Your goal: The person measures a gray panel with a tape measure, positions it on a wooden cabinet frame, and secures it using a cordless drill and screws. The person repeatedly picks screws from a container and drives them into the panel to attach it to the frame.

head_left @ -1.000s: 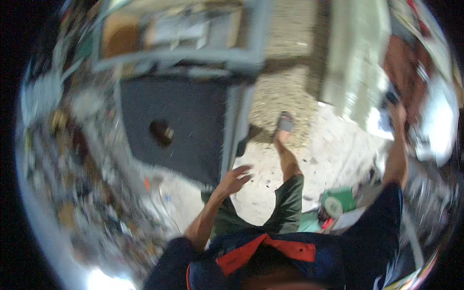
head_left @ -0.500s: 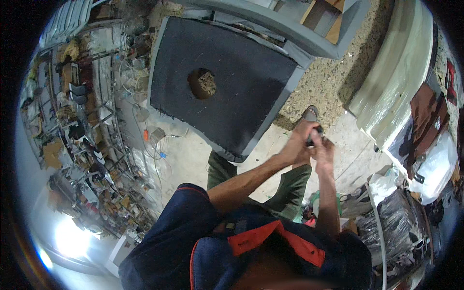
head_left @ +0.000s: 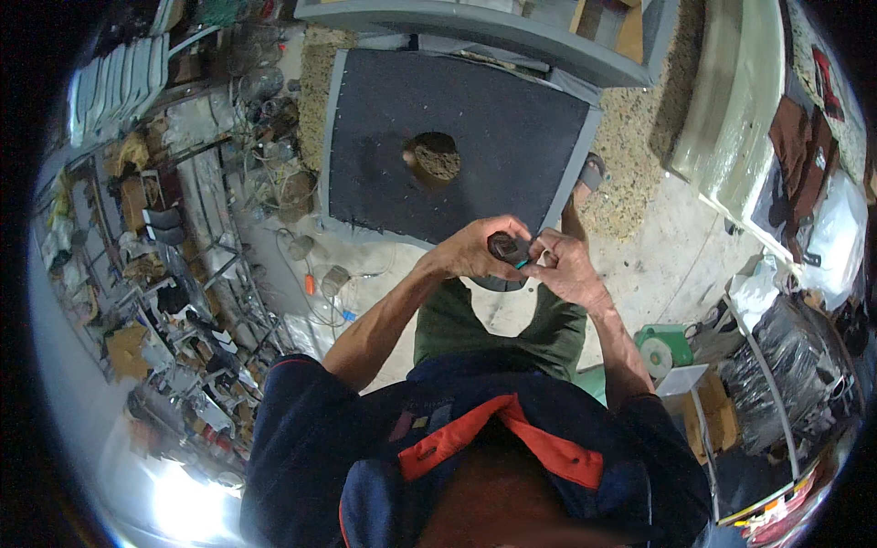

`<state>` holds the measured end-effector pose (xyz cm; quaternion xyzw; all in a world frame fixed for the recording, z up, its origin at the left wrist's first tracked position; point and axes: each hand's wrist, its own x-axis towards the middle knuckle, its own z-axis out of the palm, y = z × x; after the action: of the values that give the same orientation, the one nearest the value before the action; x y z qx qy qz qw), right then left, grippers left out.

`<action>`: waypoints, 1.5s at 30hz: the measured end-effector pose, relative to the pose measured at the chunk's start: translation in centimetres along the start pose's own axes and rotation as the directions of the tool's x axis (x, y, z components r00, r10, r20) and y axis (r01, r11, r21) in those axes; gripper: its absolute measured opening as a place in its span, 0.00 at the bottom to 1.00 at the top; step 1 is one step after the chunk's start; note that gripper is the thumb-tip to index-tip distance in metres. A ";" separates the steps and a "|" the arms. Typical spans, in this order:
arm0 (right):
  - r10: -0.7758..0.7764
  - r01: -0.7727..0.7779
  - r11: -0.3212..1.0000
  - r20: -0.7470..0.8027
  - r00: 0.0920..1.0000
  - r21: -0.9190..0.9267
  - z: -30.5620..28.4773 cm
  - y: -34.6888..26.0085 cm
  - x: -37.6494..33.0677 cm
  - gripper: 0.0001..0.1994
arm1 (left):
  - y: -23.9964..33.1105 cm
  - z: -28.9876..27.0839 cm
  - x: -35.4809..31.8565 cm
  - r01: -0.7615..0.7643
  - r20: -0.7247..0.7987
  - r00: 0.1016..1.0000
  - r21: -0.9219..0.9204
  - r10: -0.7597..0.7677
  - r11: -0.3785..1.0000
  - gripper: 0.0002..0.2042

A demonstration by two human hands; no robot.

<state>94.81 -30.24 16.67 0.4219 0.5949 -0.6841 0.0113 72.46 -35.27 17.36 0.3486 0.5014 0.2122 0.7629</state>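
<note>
In front of my body my left hand [head_left: 468, 248] is closed around a small dark, rounded device [head_left: 508, 247] with a teal edge; its exact kind is unclear. Close against its right side is my right hand [head_left: 568, 269], thumb and fingers pinched together at the device's edge. Whatever lies between those right fingertips is too small to make out. Just beyond both hands lies a black fabric-covered panel [head_left: 512, 137] with a grey border. A round hole [head_left: 434, 157] is cut through the panel, and speckled material shows inside it.
A grey upholstered frame [head_left: 475, 25] stands beyond the panel. Cluttered metal racks [head_left: 196, 301] fill the left. Cables with an orange connector [head_left: 310, 285] lie on the floor. At right are a plastic-wrapped pale piece [head_left: 731, 91] and a green holder [head_left: 671, 342].
Both hands have moved left and nearer my body, from over my right foot to the panel's near edge, with the dark device still held. My view has shifted.
</note>
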 end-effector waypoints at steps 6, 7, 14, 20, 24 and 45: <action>-0.008 0.089 0.927 -0.218 0.976 0.363 -4.6 4.0 3.7 0.06 | -1.0 -8.7 -1.4 0.270 -0.239 0.956 0.487 -0.170 0.831 0.17; 0.024 0.114 0.884 -0.288 0.957 0.453 -6.6 5.6 4.5 0.05 | -2.1 -11.5 -1.7 0.322 -0.276 0.940 0.521 -0.201 0.791 0.18; 0.347 0.143 0.768 -0.594 0.725 0.624 -13.1 16.8 15.3 0.05 | -9.6 -41.8 -5.2 0.582 -0.500 0.810 0.617 -0.307 0.529 0.12; 0.337 0.366 0.682 -0.716 0.612 0.634 -12.6 23.2 22.9 0.10 | -12.3 -56.0 -4.8 0.345 -0.392 0.919 0.775 -0.024 0.530 0.12; 0.351 0.384 0.682 -0.739 0.575 0.623 -11.8 24.6 24.8 0.14 | -9.8 -57.8 -0.9 0.399 -0.413 0.911 0.875 -0.010 0.274 0.13; 0.360 0.122 0.900 -0.871 0.336 0.419 -11.8 24.5 26.3 0.09 | -6.9 -63.3 7.5 0.356 -0.359 0.933 0.902 -0.031 0.244 0.18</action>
<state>97.16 -14.90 -17.82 0.7712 0.3002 -0.4237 -0.3684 17.53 -14.57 -8.53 0.6393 0.6635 -0.1849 0.3418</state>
